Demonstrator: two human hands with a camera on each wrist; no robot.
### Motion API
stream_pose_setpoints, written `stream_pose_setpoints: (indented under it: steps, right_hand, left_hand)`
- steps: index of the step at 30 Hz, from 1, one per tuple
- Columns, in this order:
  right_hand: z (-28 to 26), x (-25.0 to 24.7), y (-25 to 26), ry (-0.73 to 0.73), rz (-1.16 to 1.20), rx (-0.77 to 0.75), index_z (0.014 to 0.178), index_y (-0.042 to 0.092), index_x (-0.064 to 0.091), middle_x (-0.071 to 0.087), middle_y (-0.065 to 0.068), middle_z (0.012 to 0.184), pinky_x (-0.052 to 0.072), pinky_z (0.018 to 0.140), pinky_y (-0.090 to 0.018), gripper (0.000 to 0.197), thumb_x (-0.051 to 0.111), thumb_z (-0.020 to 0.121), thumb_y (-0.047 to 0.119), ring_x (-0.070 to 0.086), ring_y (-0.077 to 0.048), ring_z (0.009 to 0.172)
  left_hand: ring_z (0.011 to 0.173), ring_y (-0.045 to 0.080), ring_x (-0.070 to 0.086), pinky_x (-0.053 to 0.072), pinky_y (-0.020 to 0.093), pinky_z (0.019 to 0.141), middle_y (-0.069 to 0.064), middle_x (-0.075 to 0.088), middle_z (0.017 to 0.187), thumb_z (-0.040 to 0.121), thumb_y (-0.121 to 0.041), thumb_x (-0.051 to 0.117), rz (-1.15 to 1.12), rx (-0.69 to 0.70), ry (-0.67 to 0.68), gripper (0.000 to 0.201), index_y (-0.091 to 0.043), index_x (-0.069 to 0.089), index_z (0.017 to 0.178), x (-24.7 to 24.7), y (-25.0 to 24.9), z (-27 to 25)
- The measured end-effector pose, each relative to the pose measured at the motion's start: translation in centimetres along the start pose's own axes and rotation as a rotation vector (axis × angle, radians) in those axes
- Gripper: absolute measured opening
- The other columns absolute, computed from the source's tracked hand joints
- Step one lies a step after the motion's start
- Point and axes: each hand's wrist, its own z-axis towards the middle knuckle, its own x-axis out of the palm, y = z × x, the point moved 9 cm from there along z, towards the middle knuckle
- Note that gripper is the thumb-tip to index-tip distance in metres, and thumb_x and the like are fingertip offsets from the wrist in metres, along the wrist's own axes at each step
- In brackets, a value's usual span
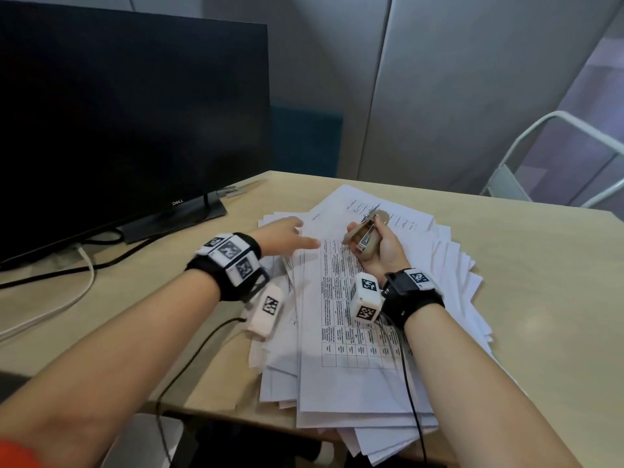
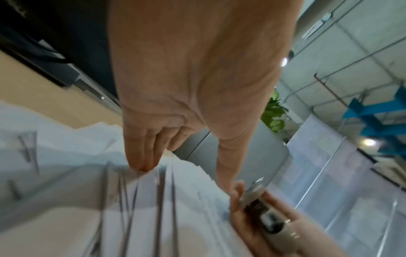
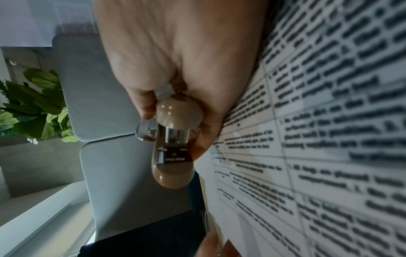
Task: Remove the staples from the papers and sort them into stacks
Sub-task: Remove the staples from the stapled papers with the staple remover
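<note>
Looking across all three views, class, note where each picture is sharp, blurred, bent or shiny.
Head view: evenly lit, sharp on the papers, wide-angle bending at the edges. Left wrist view: sheets smeared by motion blur, left hand clearer. Right wrist view: stapler fairly sharp with small glints on its beige plastic; the printed table beside it is soft.

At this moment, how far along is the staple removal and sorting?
Early. Nothing looks sorted: the papers lie in one loose, fanned pile on the desk, with no separate stacks visible. In hand: the right hand grips a beige stapler-like tool, while the left hand reaches onto the pile's top sheets. Unstapling and stacking remain.
</note>
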Motion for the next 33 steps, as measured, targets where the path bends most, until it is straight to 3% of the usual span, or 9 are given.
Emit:
stream_pose_setpoints:
  steps: [7, 11, 15, 20, 23, 27, 29, 31, 33]
  right_hand:
    - [-0.1, 0.1, 0.2, 0.026, 0.020, -0.011, 0.103, 0.009, 0.054, 0.070, -0.012, 0.082, 0.047, 0.074, -0.033, 0.021, 0.050, 0.100, 0.029, 0.069, -0.022, 0.073]
    - [-0.3, 0.5, 0.3, 0.055, 0.051, -0.033, 0.093, 0.012, 0.059, 0.068, -0.009, 0.085, 0.055, 0.073, -0.030, 0.017, 0.058, 0.096, 0.028, 0.068, -0.018, 0.078]
    - [-1.3, 0.1, 1.3, 0.026, 0.060, -0.043, 0.088, 0.009, 0.061, 0.069, -0.007, 0.078, 0.057, 0.073, -0.028, 0.026, 0.060, 0.094, 0.034, 0.069, -0.017, 0.071]
    - [-4.9, -3.6, 6.7, -0.126, -0.713, -0.123, 0.088, 0.009, 0.067, 0.069, -0.006, 0.069, 0.053, 0.052, -0.034, 0.029, 0.073, 0.085, 0.037, 0.063, -0.023, 0.057]
    - [-6.9, -4.2, 9.9, -0.122, -0.957, -0.218, 0.097, 0.008, 0.069, 0.074, -0.007, 0.084, 0.058, 0.068, -0.035, 0.034, 0.073, 0.084, 0.039, 0.068, -0.023, 0.074]
    - [-8.2, -3.8, 9.8, 0.059, -0.972, -0.124, 0.107, 0.002, 0.067, 0.071, -0.015, 0.096, 0.052, 0.080, -0.046, 0.051, 0.074, 0.080, 0.045, 0.066, -0.034, 0.083]
    - [-8.2, -4.7, 11.3, -0.052, -1.052, -0.169, 0.092, 0.001, 0.069, 0.069, -0.013, 0.082, 0.051, 0.069, -0.040, 0.038, 0.073, 0.084, 0.037, 0.062, -0.027, 0.071]
    - [-8.1, -6.2, 14.2, -0.235, -1.288, -0.252, 0.072, 0.011, 0.065, 0.065, -0.004, 0.070, 0.043, 0.055, -0.026, 0.029, 0.074, 0.084, 0.037, 0.057, -0.019, 0.062]
    - [-7.8, -8.1, 16.9, -0.374, -1.520, -0.253, 0.070, 0.013, 0.062, 0.063, -0.006, 0.075, 0.036, 0.051, -0.026, 0.031, 0.075, 0.082, 0.038, 0.057, -0.021, 0.068]
  left_hand:
    - [0.094, 0.024, 0.054, 0.044, 0.028, 0.073, 0.010, 0.059, 0.114, 0.084, -0.032, 0.072, -0.162, -0.149, -0.104, 0.046, -0.005, 0.054, 0.118, 1.0, 1.1, 2.3]
    - [0.104, 0.021, 0.057, 0.046, 0.026, 0.078, 0.009, 0.058, 0.122, 0.081, -0.020, 0.076, -0.385, 0.041, -0.277, 0.056, -0.011, 0.045, 0.127, 0.6, -0.9, 1.3]
    - [0.113, 0.025, 0.054, 0.049, 0.039, 0.093, 0.006, 0.051, 0.126, 0.076, -0.017, 0.081, -0.593, -0.052, -0.163, 0.088, -0.011, 0.023, 0.142, 2.1, 0.2, 0.2]
    - [0.087, 0.020, 0.067, 0.056, 0.032, 0.070, 0.011, 0.066, 0.105, 0.081, 0.002, 0.070, -0.706, 0.067, -0.287, 0.077, -0.017, 0.029, 0.143, 1.2, 0.8, -0.8]
    - [0.089, 0.022, 0.071, 0.058, 0.037, 0.072, 0.012, 0.070, 0.109, 0.084, -0.001, 0.070, -1.094, -0.018, -0.330, 0.055, -0.010, 0.048, 0.133, 0.7, 1.5, -0.3]
    - [0.086, 0.025, 0.072, 0.059, 0.036, 0.064, 0.010, 0.073, 0.100, 0.083, -0.011, 0.073, -1.243, -0.051, -0.258, 0.032, -0.005, 0.063, 0.113, 2.6, 0.0, 1.0]
    - [0.081, 0.026, 0.069, 0.056, 0.036, 0.069, 0.010, 0.069, 0.095, 0.082, -0.023, 0.076, -1.149, -0.053, -0.190, 0.030, -0.004, 0.062, 0.101, 3.8, -0.8, 1.8]
    - [0.092, 0.026, 0.060, 0.049, 0.034, 0.075, 0.011, 0.058, 0.106, 0.084, -0.039, 0.073, -0.577, -0.101, -0.152, 0.043, -0.009, 0.056, 0.108, 3.2, -0.5, 1.8]
    - [0.104, 0.028, 0.054, 0.046, 0.033, 0.078, 0.014, 0.053, 0.123, 0.083, -0.044, 0.071, -0.012, -0.146, -0.118, 0.062, -0.004, 0.049, 0.125, 2.2, 0.5, 1.4]
